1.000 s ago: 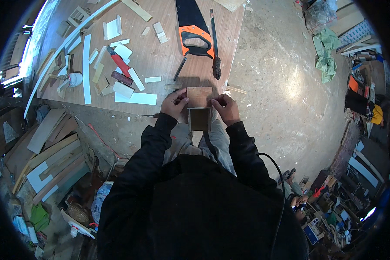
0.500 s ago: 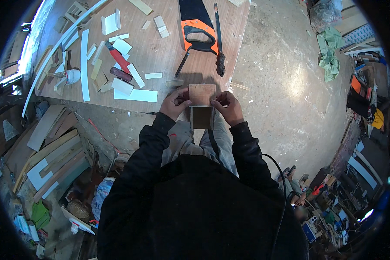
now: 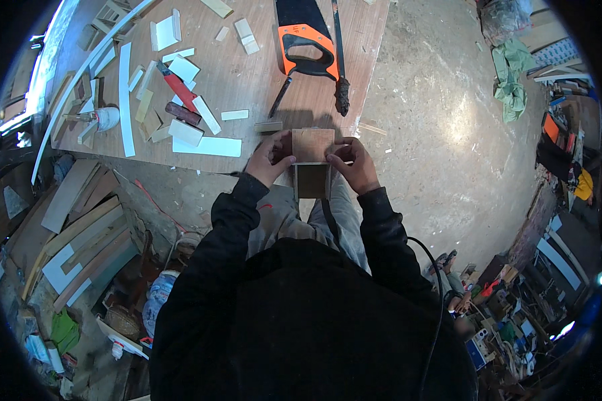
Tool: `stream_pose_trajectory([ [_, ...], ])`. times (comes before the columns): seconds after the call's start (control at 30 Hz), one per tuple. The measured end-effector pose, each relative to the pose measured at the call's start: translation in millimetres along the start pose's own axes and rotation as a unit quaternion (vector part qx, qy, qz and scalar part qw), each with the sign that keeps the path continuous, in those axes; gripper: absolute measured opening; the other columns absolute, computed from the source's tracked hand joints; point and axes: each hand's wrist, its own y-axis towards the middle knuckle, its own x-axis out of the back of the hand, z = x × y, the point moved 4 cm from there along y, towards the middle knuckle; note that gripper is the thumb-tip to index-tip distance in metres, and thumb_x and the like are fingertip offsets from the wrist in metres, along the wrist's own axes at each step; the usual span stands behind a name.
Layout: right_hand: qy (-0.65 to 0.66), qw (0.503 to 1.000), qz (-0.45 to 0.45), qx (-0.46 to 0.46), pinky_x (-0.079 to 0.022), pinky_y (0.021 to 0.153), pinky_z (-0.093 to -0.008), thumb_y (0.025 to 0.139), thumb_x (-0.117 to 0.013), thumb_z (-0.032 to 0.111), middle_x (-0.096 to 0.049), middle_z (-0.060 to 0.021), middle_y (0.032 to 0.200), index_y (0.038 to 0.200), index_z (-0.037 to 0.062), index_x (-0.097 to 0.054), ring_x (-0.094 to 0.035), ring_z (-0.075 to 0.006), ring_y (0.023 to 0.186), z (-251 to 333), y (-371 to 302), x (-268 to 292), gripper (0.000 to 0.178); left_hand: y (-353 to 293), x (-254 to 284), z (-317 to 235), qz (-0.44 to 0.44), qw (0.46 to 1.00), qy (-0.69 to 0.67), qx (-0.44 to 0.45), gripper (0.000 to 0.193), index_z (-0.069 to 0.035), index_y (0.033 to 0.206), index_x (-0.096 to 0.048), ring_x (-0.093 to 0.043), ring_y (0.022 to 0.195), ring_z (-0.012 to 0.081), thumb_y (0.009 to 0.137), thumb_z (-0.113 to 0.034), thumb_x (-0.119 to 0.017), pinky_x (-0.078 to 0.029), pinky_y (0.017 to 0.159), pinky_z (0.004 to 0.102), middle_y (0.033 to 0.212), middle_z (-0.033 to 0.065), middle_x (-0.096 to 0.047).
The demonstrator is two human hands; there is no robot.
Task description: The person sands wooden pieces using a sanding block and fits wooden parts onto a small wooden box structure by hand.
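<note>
Both hands clamp a small open wooden box [image 3: 312, 164] at the near edge of the table [image 3: 247, 80]. The left hand [image 3: 269, 160] pinches its left side; the right hand [image 3: 354, 162] has its grip closed on the right. It looks like a fitting or squaring step; next calls for steady, even pressure. A saw [image 3: 306, 40] lies beyond.

Two hands, the left hand [image 3: 269, 159] and right hand [image 3: 354, 164], are gripping one small wooden box [image 3: 312, 164]. One orange-handled handsaw [image 3: 303, 37] and one red-handled tool [image 3: 178, 87] are lying on one desk [image 3: 247, 80].
</note>
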Motion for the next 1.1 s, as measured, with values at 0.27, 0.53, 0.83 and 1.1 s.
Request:
stream_pose_trajectory([
  [0.27,-0.046,0.997,0.052,0.018,-0.053,0.075,-0.0314,0.082,-0.074,0.013,-0.062,-0.0080,0.089,0.141,0.0114,-0.041,-0.064,-0.0174,0.080,13,7,8,0.067,8,2,-16,0.051,0.996,0.076,0.015,0.074,-0.018,0.147,-0.037,-0.061,0.094,0.0188,0.083,-0.007,-0.072,-0.052,0.085,0.0326,0.115,0.0103,-0.057],
  [0.53,0.002,0.994,0.098,0.044,-0.052,0.074,-0.0294,0.080,-0.075,0.008,-0.056,-0.0060,0.093,0.136,0.0100,-0.049,-0.060,-0.0148,0.082,21,14,11,0.062,8,5,-20,0.068,0.997,-0.011,0.041,0.069,-0.012,0.144,-0.042,-0.059,0.098,0.0154,0.082,-0.003,-0.072,-0.049,0.089,0.0295,0.107,0.0068,-0.056],
  [0.83,-0.023,0.990,0.129,0.054,-0.046,0.073,-0.0277,0.076,-0.080,0.008,-0.056,-0.0036,0.107,0.124,0.0067,-0.053,-0.058,-0.0119,0.087,6,29,13,0.055,17,10,-25,0.056,0.997,-0.016,0.054,0.052,-0.003,0.135,-0.051,-0.056,0.103,0.0124,0.085,0.002,-0.067,-0.047,0.093,0.0275,0.109,0.0055,-0.057],
  [1.1,0.011,0.990,0.122,0.075,-0.048,0.070,-0.0306,0.071,-0.083,0.010,-0.059,-0.0094,0.105,0.109,0.0053,-0.058,-0.059,-0.0195,0.087,0,39,15,0.046,25,15,-28,0.044,0.995,0.075,0.053,0.028,-0.002,0.099,-0.066,-0.064,0.098,0.0268,0.074,-0.006,-0.079,-0.051,0.085,0.0349,0.102,0.0128,-0.065],
])
